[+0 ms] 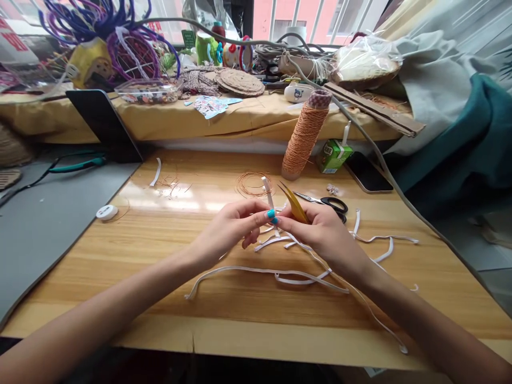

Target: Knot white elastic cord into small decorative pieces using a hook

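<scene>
Between your two thumb tips, at the middle of the table (156,234), stands the thing that matters: the white strip (269,193). Its long axis runs close to upright in your view, the top leaning slightly left, so it crosses the line joining your hands. Neither hand is clearly nearer; both thumbs meet at its lower part, and most of its visible length rises above them.

Your left hand (245,223) has a narrow pinch on the strip, thumb against finger, the other fingers curled beneath. Your right hand (316,226) brings its thumb tip to the same spot and also holds the yellow tweezers (296,205), tucked in between thumb and fingers. Their tips point up and left, slightly parted, just right of the strip and apart from it. You cannot tell how firmly the right thumb presses, since the fingertips hide the contact.

Beneath your hands lie short white bands (274,241), and nearer you a long one curves across the wood. Beyond the strip, the thin coil (242,184) lies just behind it. The scissors (332,202) rest behind your right hand, with the orange spool (306,136) farther back.
</scene>
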The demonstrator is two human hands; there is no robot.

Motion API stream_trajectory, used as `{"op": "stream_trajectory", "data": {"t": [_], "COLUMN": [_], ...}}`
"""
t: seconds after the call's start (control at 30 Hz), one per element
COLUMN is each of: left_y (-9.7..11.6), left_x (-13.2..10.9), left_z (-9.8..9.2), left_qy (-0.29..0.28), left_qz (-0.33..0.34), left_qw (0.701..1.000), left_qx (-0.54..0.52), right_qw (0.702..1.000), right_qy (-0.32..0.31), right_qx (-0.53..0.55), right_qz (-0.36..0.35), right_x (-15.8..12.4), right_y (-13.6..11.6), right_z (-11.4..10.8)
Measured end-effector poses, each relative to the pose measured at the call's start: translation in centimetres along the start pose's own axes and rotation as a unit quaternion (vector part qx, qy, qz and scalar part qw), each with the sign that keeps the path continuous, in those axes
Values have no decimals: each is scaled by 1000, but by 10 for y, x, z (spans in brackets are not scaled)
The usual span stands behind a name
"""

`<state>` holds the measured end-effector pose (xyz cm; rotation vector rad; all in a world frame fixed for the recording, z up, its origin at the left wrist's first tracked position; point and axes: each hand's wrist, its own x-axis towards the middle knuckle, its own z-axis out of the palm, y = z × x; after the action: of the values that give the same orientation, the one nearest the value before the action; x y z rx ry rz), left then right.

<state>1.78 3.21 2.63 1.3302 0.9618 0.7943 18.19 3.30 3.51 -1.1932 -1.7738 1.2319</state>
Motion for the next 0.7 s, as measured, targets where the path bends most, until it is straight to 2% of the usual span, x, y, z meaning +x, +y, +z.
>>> {"op": "stream_trajectory", "data": {"t": [0.17, 0.27, 0.37, 0.5, 0.6, 0.7], "left_y": [-16, -22, -25, -25, -22, -21], "left_x": [3, 2, 1, -1, -4, -5], "left_z": [-3, -6, -9, -9, -8, -7], "left_qy": [42, 74, 116, 137, 155, 168], "left_qz": [-24, -43, -53, -43, -3, 34], "left_qw": [994, 986, 974, 973, 976, 980], "left_qx": [-95, -146, -185, -182, -150, -99], "right_qw": [994, 978, 941, 881, 837, 807], "right_qy": [-34, -11, 35, 58, 75, 82], "right_qx": [-100, -199, -299, -383, -434, -460], "right_qz": [-11, -60, -152, -272, -325, -362], "right_x": [4, 2, -1, -3, -4, -5], "right_y": [9, 14, 21, 31, 34, 34], "right_z": [6, 8, 4, -3, -4, -3]}}
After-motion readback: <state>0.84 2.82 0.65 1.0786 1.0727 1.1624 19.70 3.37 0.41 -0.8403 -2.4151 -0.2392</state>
